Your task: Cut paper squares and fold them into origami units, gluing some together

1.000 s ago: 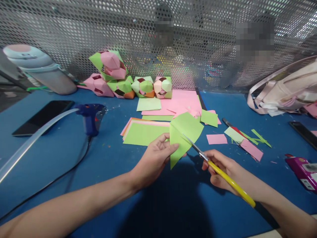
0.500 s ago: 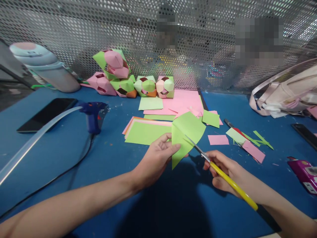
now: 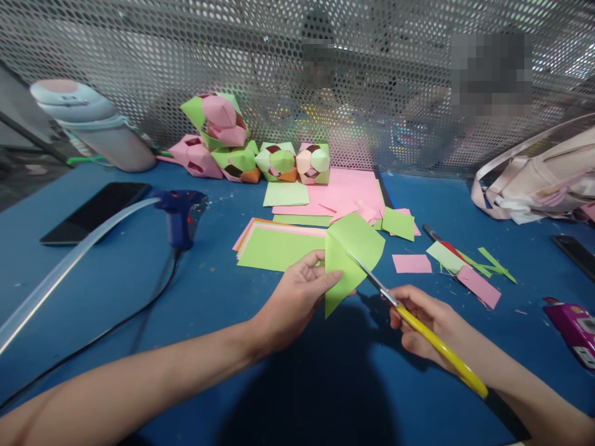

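Note:
My left hand (image 3: 297, 291) pinches a green paper piece (image 3: 353, 238) by its lower left edge, thumb on top. The paper is raised above the blue table and has one curved side. My right hand (image 3: 430, 322) is wrapped round a pair of scissors (image 3: 437, 344) with yellow handles. Their blades lie across the green paper and point up and to the left; in this frame they look closed or nearly so. Behind my left hand rests a stack of coloured paper sheets (image 3: 279, 246), green on top.
Folded paper balls (image 3: 232, 162) line the mesh panel (image 3: 353, 124). A blue glue gun (image 3: 180, 220), a black phone (image 3: 95, 214) and a bottle (image 3: 106, 133) occupy the left. Paper scraps (image 3: 478, 285), a pale bag (image 3: 548, 173) and a purple item (image 3: 574, 331) are at the right.
The scissor blades, slightly apart before, have come together on the green paper. The whole view has shifted a little; both hands keep their holds.

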A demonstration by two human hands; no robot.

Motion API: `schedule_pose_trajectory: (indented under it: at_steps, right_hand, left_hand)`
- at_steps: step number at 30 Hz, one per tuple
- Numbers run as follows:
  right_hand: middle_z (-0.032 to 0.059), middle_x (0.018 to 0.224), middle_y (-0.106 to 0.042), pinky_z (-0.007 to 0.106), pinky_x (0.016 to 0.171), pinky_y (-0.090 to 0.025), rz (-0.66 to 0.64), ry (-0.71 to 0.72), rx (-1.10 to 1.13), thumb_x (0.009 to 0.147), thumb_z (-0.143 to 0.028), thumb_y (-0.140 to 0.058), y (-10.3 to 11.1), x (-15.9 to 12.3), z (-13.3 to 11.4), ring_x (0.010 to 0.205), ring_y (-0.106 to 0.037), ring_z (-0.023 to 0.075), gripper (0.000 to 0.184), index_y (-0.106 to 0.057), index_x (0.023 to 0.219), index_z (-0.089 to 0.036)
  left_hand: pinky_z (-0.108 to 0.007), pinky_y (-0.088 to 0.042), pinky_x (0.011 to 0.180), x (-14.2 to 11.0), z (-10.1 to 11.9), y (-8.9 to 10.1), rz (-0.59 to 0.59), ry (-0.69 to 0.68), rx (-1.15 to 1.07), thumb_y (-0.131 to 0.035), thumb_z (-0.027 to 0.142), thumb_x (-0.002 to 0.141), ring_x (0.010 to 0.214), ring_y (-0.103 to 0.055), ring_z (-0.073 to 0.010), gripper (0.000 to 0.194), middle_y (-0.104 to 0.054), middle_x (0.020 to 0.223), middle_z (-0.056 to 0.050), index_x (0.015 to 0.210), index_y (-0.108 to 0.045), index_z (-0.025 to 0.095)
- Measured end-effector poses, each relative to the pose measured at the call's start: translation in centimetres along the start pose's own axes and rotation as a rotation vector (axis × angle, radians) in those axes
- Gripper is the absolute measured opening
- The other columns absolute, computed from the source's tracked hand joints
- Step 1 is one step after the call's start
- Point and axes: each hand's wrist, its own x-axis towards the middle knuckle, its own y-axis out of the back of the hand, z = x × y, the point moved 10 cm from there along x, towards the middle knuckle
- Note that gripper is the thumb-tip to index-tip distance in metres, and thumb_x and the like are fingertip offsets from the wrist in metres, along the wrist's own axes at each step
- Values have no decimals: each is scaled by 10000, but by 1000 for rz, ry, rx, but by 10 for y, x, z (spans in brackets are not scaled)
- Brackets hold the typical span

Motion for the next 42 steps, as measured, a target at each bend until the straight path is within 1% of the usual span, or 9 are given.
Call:
schedule_pose_trajectory:
  at_steps: [11,18,24,28,31,34,39,42]
  right_hand:
    - [-3,769,-552,229,498,-412,42,5,-36,794,-439,-688,4,1,5,617,-487,107,448,-527,1149,-217]
    - [-1,774,-554,237,508,-412,46,-12,-46,782,-466,-695,6,1,5,613,-480,107,469,-524,1139,-214]
    - [24,842,-583,236,532,-430,34,7,-23,774,-481,-700,1,3,6,657,-513,119,540,-494,1200,-220]
    - [25,867,-585,227,531,-429,62,-1,-5,799,-468,-678,-1,3,8,654,-504,111,500,-489,1197,-233]
    - [26,870,-576,230,538,-427,51,-4,-10,802,-452,-680,-4,3,7,660,-498,112,482,-491,1184,-227]
    - [18,851,-561,232,534,-409,47,-6,-28,805,-444,-678,-5,3,3,654,-487,109,454,-492,1155,-224]
    - [-12,719,-541,235,487,-347,44,-41,-89,775,-505,-677,-4,6,-7,566,-433,98,475,-506,1097,-200]
    - [-5,712,-552,241,499,-360,41,-55,-111,752,-526,-690,-5,7,-11,567,-442,103,496,-514,1072,-190]
  left_hand:
    - [-241,-546,660,-1,0,0,-3,9,15,-681,244,822,699,-702,-164,316,-732,839,-65,1090,-535,159]
    - [-245,-547,673,-1,1,-1,-2,16,4,-687,238,815,691,-701,-158,301,-733,853,-63,1071,-549,159]
    - [-233,-530,669,-3,-1,-4,-13,29,13,-685,233,815,696,-684,-148,287,-726,830,-61,1057,-553,153]
    - [-236,-526,680,-6,-6,-9,-41,48,20,-674,233,823,722,-676,-147,284,-721,845,-66,1070,-559,153]
    - [-241,-530,696,-6,-6,-11,-43,46,3,-668,207,824,711,-674,-138,263,-719,845,-61,1056,-559,148]
    - [-229,-524,665,-7,-6,-12,-42,54,-3,-677,211,816,690,-674,-137,259,-718,827,-59,1038,-561,147]
    - [-237,-524,668,-7,-6,-11,-27,71,-8,-703,229,793,689,-671,-144,278,-718,827,-59,1023,-568,152]
    - [-237,-516,676,-7,-7,-11,-43,65,12,-672,230,822,699,-665,-140,262,-714,826,-58,1045,-557,155]
